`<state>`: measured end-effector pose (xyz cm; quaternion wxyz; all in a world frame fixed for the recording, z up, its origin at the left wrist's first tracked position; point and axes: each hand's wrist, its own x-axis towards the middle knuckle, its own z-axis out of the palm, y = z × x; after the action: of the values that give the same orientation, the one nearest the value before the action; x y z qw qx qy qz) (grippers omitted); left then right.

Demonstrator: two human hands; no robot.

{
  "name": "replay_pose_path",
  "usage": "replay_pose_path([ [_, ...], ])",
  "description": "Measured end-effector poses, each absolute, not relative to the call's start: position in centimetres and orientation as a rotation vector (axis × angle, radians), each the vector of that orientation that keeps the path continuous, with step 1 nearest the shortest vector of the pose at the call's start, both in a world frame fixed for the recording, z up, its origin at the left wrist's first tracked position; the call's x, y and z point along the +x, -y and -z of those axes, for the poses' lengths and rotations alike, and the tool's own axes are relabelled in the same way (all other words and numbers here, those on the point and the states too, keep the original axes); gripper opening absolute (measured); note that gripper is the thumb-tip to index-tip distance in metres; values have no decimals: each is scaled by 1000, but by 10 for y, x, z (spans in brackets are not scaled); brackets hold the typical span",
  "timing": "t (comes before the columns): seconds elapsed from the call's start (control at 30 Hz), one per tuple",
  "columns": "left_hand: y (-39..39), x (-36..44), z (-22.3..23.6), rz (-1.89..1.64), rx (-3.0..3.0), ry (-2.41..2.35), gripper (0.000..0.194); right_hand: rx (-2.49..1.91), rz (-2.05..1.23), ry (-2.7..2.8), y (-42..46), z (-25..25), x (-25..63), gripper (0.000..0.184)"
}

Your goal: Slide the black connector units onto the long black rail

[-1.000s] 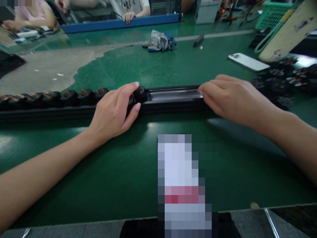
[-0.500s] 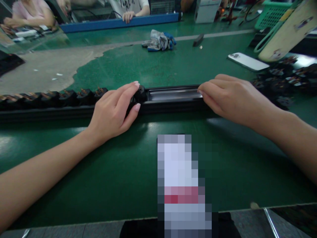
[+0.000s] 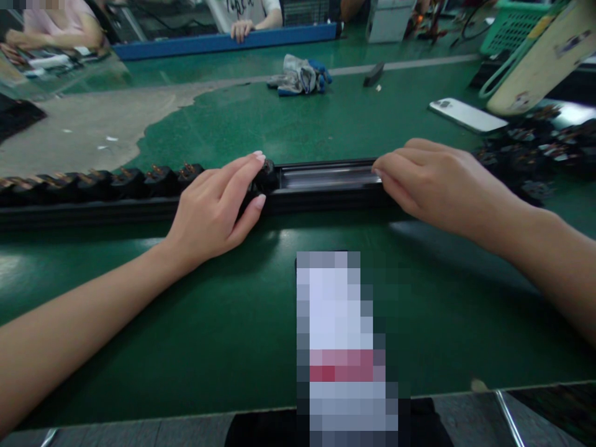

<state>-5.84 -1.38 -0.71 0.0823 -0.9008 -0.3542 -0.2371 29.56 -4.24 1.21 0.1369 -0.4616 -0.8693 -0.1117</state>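
A long black rail (image 3: 321, 200) with a shiny channel lies across the table. Several black parts with copper contacts (image 3: 161, 180) sit in a row along its left half. My left hand (image 3: 216, 208) is closed over the rail, its fingertips and thumb around one more black part (image 3: 267, 177), mostly hidden by the fingers. Bare channel shows between my hands. Farther right, my right hand (image 3: 426, 180) is closed over the rail, fingertips at the channel; whether it also holds a small part under the palm is hidden.
Loose black parts (image 3: 535, 146) are heaped at the right, below a white phone (image 3: 467, 115). Behind the rail lie gloves (image 3: 300, 76) and a small dark block (image 3: 374, 74). A green basket (image 3: 514, 28) stands back right. Across the table, a co-worker's hand (image 3: 243, 30) rests on a blue bar (image 3: 288, 40).
My hands and the rail stay almost in place, with only a tiny shift of the view. Another co-worker's hand at the upper left has gone from sight.
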Motion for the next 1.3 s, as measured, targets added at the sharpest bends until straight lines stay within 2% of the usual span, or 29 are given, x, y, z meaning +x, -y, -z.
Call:
replay_pose_path([
  [0.47, 14, -59, 7, 690, -2676, 1005, 56, -1378, 256, 2511, 45, -16, 293, 30],
  [1.13, 10, -62, 11, 692, -2736, 954, 65, -1370, 426, 2536, 44, -12, 292, 33],
  [1.3, 12, -59, 9, 697, -2756, 981, 65, -1402, 321, 2517, 46, -15, 291, 31],
])
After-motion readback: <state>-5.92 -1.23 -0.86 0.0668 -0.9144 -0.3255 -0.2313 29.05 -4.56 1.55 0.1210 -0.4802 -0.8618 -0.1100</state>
